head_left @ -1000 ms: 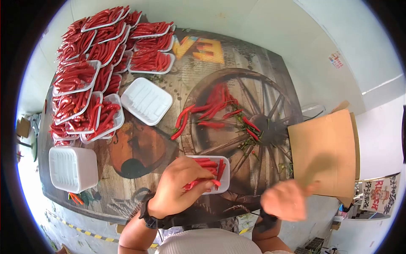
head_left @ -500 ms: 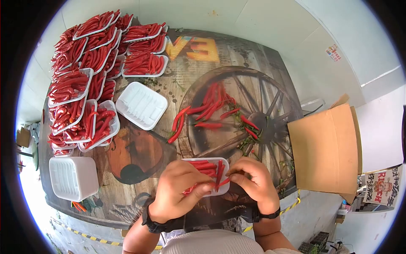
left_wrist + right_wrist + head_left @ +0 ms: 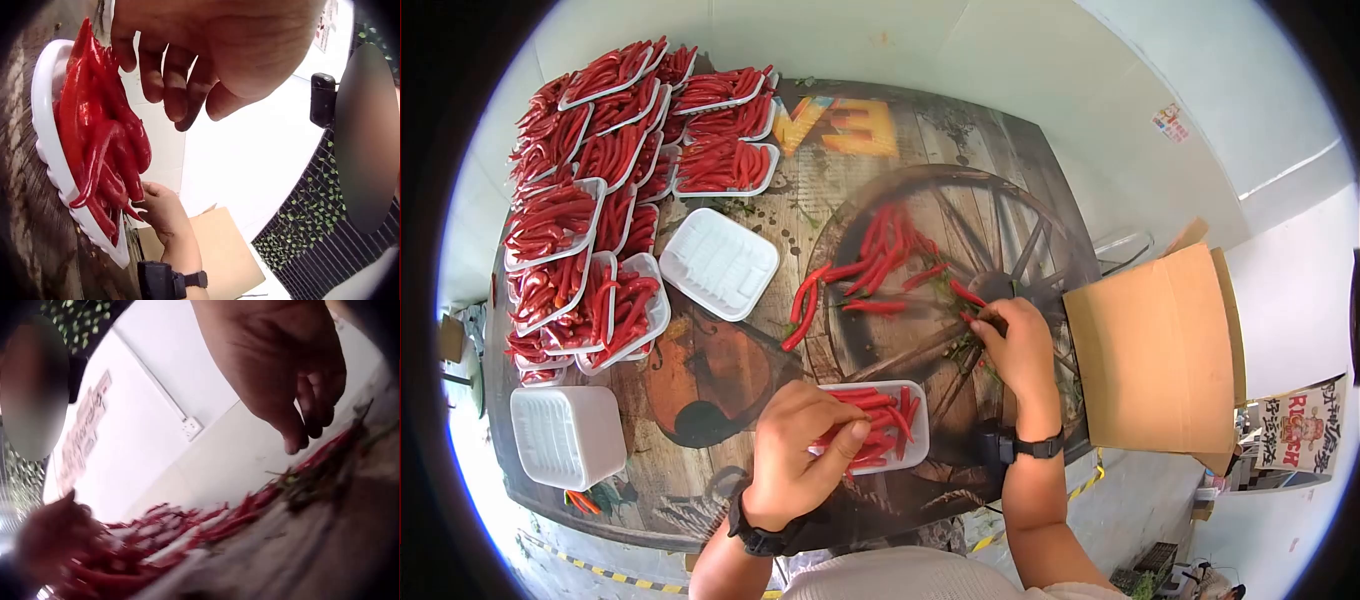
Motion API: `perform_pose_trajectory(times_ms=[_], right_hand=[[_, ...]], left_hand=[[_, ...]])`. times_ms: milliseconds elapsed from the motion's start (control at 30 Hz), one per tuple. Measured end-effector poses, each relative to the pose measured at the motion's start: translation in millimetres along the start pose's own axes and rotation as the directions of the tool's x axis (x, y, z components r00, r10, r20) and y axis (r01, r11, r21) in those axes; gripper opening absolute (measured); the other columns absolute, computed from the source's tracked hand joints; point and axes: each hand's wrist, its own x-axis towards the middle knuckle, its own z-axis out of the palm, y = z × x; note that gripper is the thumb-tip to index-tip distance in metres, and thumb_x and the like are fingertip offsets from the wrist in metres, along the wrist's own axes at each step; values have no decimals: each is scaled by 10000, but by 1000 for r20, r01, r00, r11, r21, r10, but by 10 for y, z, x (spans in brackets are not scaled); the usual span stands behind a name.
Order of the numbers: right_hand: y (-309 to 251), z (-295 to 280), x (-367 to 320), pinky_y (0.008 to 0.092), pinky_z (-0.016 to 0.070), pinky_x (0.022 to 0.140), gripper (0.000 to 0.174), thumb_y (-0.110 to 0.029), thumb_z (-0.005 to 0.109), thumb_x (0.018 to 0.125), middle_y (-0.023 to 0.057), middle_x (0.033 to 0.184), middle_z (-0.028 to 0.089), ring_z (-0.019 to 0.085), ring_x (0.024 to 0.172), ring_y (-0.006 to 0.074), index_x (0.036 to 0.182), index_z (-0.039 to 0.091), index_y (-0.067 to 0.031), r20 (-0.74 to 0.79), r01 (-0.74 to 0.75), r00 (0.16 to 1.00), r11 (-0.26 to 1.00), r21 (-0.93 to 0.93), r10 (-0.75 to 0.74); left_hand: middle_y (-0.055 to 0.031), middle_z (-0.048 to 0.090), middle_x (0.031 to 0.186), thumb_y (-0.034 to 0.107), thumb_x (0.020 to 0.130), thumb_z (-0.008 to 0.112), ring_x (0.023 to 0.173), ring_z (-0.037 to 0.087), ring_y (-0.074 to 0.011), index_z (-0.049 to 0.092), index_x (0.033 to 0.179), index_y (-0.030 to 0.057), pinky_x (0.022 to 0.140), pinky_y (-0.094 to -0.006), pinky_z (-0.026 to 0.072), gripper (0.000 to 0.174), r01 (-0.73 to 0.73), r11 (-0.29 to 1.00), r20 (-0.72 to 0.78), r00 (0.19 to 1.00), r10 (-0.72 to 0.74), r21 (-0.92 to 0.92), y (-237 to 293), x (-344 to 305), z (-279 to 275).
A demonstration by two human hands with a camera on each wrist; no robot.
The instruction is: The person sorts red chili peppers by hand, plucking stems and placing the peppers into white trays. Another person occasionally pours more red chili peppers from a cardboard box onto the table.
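Note:
A white foam tray [image 3: 924,425] of red chili peppers [image 3: 880,402] lies near the table's front edge. Over its left side hovers my left hand [image 3: 798,450]; in the left wrist view its fingers [image 3: 177,94] hang loosely and hold nothing, beside the heaped chilies. My right hand [image 3: 1022,350] reaches forward to a red chili [image 3: 967,292] among green stems [image 3: 966,350]. Its thumb and fingers [image 3: 292,439] are bent and apart, just above a chili [image 3: 328,450] in the right wrist view. Behind lies a loose pile of chilies [image 3: 887,250].
Stacked trays of chilies [image 3: 550,225] fill the back left. One bare white tray [image 3: 720,268] lies in front of them, and a stack of bare trays [image 3: 595,440] stands at the left edge. A cardboard box [image 3: 1150,350] is at the table's right side.
My right hand came in from the right to the tray with a chili, then moved forward to the stems without it. My left hand stays over the tray; the head view has shifted slightly.

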Motion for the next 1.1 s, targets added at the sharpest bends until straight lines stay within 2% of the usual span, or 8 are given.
perform_pose_trajectory(times_ms=[367,467,600,700,767,833,967,1100], right_hand=[[-76,78,142,482,470,795,166,-92,679,863,184,935,641,599,946,402,1007,625,-29,-149,-103,978,959,264,146],[148,290,176,458,489,799,211,-92,699,864,183,995,649,624,901,382,1055,638,-24,-106,92,990,996,1,-91],[65,185,124,484,469,806,219,-107,727,828,181,959,641,593,934,411,1007,625,-31,-100,77,991,995,-67,-84],[11,126,54,434,493,775,211,-128,752,836,166,944,652,627,878,358,990,646,-29,-194,55,980,997,59,-42],[-399,-179,-59,368,506,725,204,-147,766,855,142,915,658,649,806,273,983,664,-25,3,-154,984,854,498,176],[-762,-331,-208,325,504,688,227,-157,783,857,113,901,661,647,761,202,998,670,-20,134,-87,991,756,649,-2],[-1199,-190,-393,391,493,734,239,-102,775,823,121,894,649,627,825,305,1030,677,-33,127,142,937,689,711,-324],[-1227,-73,-326,371,490,719,205,-89,795,785,106,855,644,626,807,294,964,710,-35,-57,262,954,728,634,-294]], left_hand=[[-105,675,808,124,835,745,757,602,-267,730,870,17,706,-367,473,113,-33,999,-4,999,33,26,9,4,-5],[-104,675,807,120,831,746,757,602,-267,732,872,17,706,-368,474,111,-31,999,-10,999,32,19,14,-13,22],[-102,671,801,114,828,746,761,602,-267,734,870,19,706,-369,475,105,-21,1000,-13,1000,22,20,29,-1,-1],[-104,666,801,115,828,745,768,598,-275,728,890,17,707,-365,473,117,-36,999,-14,999,37,15,32,-11,3],[-109,663,824,122,832,746,784,603,-275,716,929,7,724,-358,476,153,-27,999,-23,999,27,27,47,-2,-3],[-115,659,846,128,835,747,801,607,-274,705,968,-3,742,-352,478,192,-13,998,-13,1000,14,61,76,4,-15],[-152,652,1004,99,867,733,904,629,-273,687,1095,-11,814,-359,506,257,60,994,-64,996,-66,-95,15,-48,-38],[-105,648,1007,87,945,665,924,617,-206,644,1129,-25,844,-315,490,216,59,981,-69,995,-73,-186,-42,-73,-61]])
